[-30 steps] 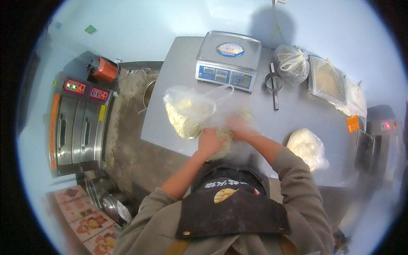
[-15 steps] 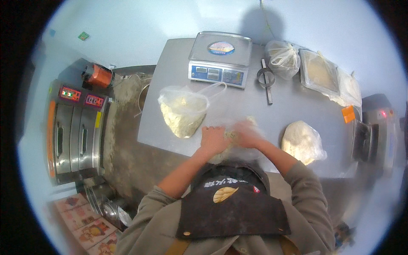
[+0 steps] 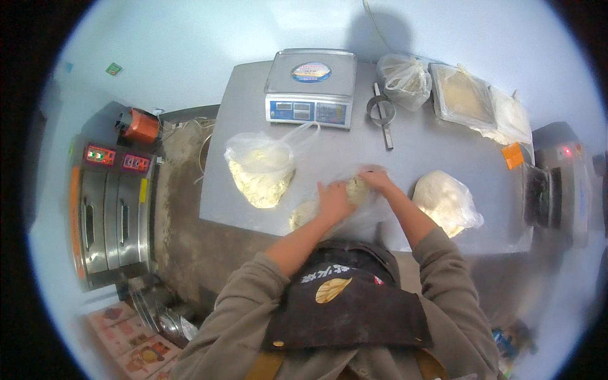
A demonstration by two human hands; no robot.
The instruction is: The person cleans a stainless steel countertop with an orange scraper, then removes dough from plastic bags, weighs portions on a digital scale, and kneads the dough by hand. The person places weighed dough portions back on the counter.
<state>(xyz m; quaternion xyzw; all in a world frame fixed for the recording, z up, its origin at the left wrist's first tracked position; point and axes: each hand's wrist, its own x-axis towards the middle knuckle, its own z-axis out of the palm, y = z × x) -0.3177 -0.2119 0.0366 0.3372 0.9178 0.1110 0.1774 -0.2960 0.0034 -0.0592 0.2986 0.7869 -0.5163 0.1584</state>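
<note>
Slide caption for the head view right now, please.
Left hand and right hand on a pale, dough-like mass, a scale beyond them on the grey table.

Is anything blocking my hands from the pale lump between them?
Nothing separate visibly blocks them: left hand and right hand are at the pale lump. Clear plastic shows there; blur hides whether it lies between.
</note>
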